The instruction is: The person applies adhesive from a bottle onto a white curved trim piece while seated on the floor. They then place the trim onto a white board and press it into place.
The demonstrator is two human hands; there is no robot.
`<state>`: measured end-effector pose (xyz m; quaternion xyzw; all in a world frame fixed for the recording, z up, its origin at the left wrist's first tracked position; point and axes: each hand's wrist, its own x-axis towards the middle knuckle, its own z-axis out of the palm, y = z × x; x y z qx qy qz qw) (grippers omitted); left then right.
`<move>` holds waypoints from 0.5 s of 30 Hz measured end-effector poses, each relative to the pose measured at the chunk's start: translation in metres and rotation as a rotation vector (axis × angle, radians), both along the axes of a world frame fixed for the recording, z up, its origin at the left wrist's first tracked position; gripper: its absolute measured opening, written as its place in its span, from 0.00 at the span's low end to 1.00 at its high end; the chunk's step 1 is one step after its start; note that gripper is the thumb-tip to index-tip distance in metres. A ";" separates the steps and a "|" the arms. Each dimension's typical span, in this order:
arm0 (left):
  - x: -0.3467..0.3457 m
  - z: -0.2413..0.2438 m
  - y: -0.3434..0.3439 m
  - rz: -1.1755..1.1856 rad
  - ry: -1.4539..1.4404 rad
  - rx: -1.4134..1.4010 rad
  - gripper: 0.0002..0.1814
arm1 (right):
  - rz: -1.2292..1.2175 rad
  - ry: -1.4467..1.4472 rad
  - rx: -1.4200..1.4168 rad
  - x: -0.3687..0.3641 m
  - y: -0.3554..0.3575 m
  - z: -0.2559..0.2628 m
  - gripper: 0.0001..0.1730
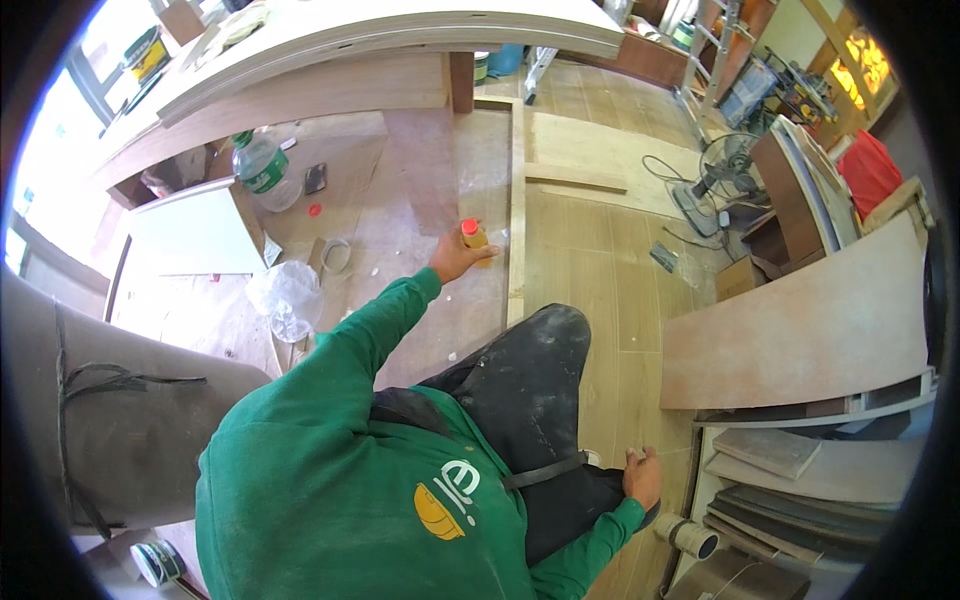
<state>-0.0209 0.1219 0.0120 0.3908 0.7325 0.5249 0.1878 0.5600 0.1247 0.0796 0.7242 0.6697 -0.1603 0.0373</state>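
Observation:
My left hand point(454, 256) is closed around a small bottle point(472, 238) with a red cap and yellow-orange liquid. The bottle stands upright over the dusty sheet-covered floor, beside a light wooden frame strip point(517, 217). Whether it touches the floor, I cannot tell. My right hand point(643, 477) is by my dark-trousered leg at the lower right, fingers loosely bent and apart, nothing visible in it. Left of the bottle lie a clear plastic bag point(289, 296), a roll of tape point(335, 256), a red cap point(315, 210) and a large clear plastic bottle point(268, 172) with a green label.
Stacked panels point(390, 30) form a raised surface ahead. A fan point(727, 169), a ladder point(705, 67) and a curved wood panel point(802, 330) are on the right. Near my right hand lies a cylindrical roll point(694, 538). A large wrapped roll point(150, 427) lies at my left.

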 end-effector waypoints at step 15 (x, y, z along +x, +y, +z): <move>-0.146 0.051 -0.077 0.413 -0.095 0.309 0.35 | 0.032 -0.066 0.013 -0.010 0.000 0.006 0.28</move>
